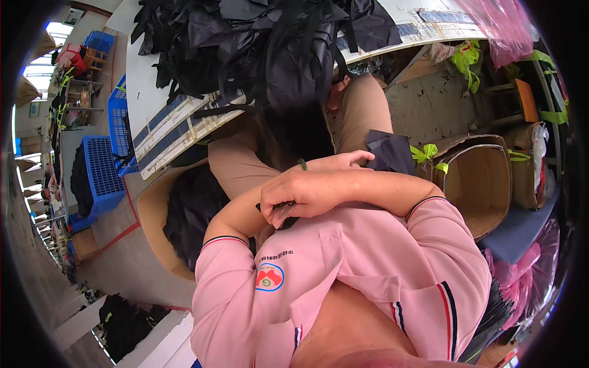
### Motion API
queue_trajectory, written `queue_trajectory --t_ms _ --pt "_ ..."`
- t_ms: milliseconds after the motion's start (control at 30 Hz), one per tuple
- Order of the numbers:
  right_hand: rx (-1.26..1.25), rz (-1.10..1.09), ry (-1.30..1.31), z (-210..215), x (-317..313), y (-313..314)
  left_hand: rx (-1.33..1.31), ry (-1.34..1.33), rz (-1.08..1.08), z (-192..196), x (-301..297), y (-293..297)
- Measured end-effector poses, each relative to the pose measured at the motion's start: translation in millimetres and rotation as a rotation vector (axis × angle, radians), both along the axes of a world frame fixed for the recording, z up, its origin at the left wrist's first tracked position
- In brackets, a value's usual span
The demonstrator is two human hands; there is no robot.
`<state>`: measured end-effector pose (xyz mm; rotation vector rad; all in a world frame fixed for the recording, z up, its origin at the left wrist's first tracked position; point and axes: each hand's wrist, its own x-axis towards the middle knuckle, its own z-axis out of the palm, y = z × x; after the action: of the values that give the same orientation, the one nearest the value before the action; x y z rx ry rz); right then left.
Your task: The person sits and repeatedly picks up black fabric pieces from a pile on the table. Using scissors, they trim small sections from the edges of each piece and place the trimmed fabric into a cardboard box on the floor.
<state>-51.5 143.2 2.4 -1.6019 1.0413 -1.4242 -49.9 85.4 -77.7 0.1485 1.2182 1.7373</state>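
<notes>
right hand (313, 193) crosses over to the left side of the chest, fingers curled and pinching a small dark piece (283, 211) against the pink polo shirt (368, 264). left hand (346, 161) lies beyond it w/ fingers loosely out, near a folded black fabric piece (391, 152) on the lap; can't tell if it grips anything. big heap of black bags (270, 43) on the table (147, 92), more black stuff in the cardboard box (161, 227) at left. box (485, 184) at right looks bare inside. judging by that, most of the pile is yet to be worked.
</notes>
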Motion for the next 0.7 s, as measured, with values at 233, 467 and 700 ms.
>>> queue_trajectory --t_ms 233,467,700 --pt "0.006 -0.099 -0.035 5.0 10.2 6.2 -0.489 0.189 0.415 37.4 31.0 -3.6" --pt "0.137 -0.986 -0.02 11.4 -75.9 23.3 0.049 0.784 1.275 84.5 29.8 -110.8" --pt "0.242 -0.479 -0.012 -4.2 -31.5 5.1 0.349 0.837 1.475 84.5 46.5 -150.4"
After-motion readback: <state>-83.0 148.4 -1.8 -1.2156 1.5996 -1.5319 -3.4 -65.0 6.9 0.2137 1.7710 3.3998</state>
